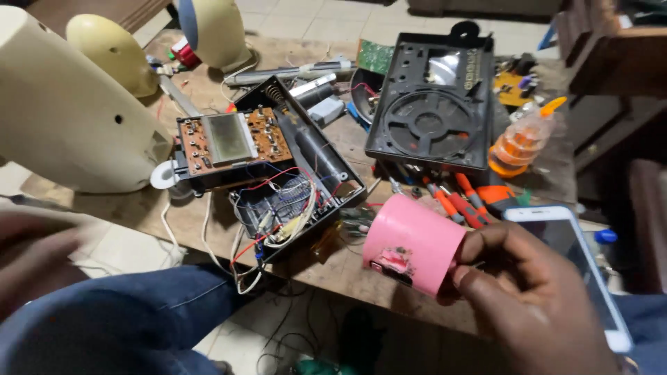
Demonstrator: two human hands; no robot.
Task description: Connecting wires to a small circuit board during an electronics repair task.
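Workbench [333, 267]: wooden top, cluttered with parts, seen from above.

Cream housings: one large shell [62, 111] at the left edge, two smaller domed ones [111, 52] behind it.

Black cover [431, 104]: lies open-side up at the far right of centre, with a round grille moulded into it.

Black chassis [306, 173]: opened, centre of the bench, tilted. A brown circuit board [233, 139] with a grey rectangular panel sits on its left end. Red, white and blue wires [278, 215] spill from its near end over the bench edge.

Right hand [535, 292]: lower right, fingers closed on a pink casing [413, 243], thumb and fingertips pinching its right edge. The casing is held just above the near bench edge, right of the chassis. Its near face shows a rough, broken opening.

Left hand [35, 257]: lower left, blurred; whether it is open or closed cannot be told. It holds nothing visible.

Phone [577, 271]: white-edged, dark screen, lying just behind the right hand.

Screwdrivers [458, 201]: red-handled, in a bunch between the cover and the pink casing.

Orange-capped bottle [521, 142]: clear, lying to the right of the cover.

Blue trouser leg [125, 323]: below the bench, lower left.
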